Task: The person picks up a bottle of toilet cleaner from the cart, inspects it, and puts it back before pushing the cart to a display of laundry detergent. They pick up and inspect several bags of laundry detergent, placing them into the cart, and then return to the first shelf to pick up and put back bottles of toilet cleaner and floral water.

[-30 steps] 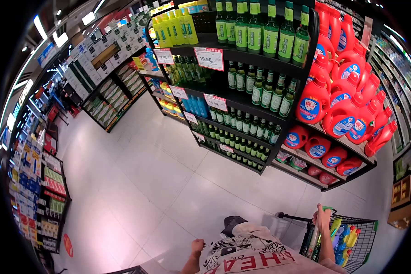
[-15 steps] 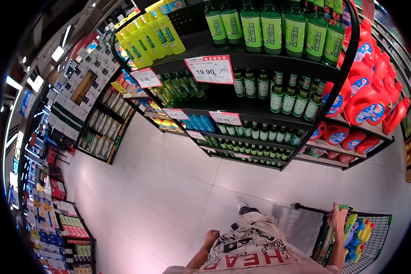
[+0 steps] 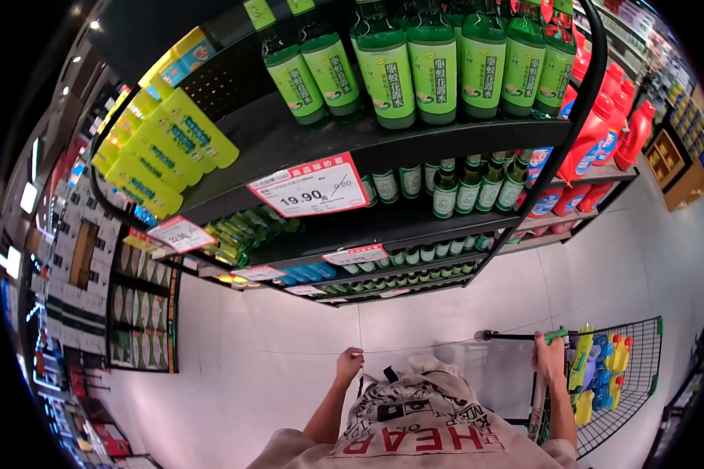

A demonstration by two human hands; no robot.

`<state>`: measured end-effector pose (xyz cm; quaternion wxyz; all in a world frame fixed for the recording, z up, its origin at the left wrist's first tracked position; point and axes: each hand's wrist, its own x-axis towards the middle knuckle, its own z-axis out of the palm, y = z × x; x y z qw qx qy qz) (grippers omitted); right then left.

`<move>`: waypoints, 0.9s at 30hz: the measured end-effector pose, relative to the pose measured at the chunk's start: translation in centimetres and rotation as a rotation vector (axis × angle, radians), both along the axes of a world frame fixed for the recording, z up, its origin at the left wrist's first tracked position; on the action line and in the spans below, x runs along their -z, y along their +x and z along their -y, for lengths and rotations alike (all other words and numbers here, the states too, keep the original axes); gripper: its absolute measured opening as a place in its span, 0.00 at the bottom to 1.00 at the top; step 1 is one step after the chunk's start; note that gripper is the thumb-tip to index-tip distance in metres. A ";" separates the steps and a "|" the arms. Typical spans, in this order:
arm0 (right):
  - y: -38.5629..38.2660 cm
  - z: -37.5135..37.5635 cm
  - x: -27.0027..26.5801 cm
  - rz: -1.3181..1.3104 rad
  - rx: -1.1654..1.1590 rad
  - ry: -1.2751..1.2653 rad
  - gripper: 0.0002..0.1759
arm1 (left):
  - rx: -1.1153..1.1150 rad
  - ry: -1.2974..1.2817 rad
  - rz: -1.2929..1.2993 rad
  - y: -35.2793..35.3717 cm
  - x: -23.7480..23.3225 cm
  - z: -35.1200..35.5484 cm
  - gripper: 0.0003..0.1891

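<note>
Down at the lower right, the cart handle (image 3: pixel 516 336) shows as a dark bar with a green end, and the right grip (image 3: pixel 550 359) is clenched around it near that end. Just beyond the handle, the wire cart (image 3: pixel 651 367) holds yellow and blue bottles (image 3: pixel 602 371). The left grip (image 3: pixel 350 363) hangs well apart from the cart, over the pale floor (image 3: pixel 266 352), fingers curled in with nothing seen in them. Ahead stands a black shelf (image 3: pixel 278 141) carrying green bottles (image 3: pixel 434 66), with a price tag (image 3: pixel 313 186) reading 19.90 on its edge and red jugs (image 3: pixel 598 137) to the right.
</note>
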<state>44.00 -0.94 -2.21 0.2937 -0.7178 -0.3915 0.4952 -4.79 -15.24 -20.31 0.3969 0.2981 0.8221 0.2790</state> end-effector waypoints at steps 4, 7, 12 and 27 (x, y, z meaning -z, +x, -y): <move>-5.5 1.1 -0.7 0.012 0.032 -0.029 0.24 | 0.168 0.129 0.057 -1.7 -3.1 -6.0 0.12; -9.3 2.1 -0.6 0.020 0.009 -0.034 0.26 | 0.296 0.156 0.135 -1.3 -7.1 -10.0 0.11; -16.3 3.9 -2.1 0.094 -0.056 -0.042 0.27 | 0.674 0.318 0.377 0.7 -11.4 -14.8 0.11; -37.0 7.0 0.4 0.335 -0.028 0.343 0.15 | 1.440 -0.161 0.839 6.7 -16.5 -19.9 0.28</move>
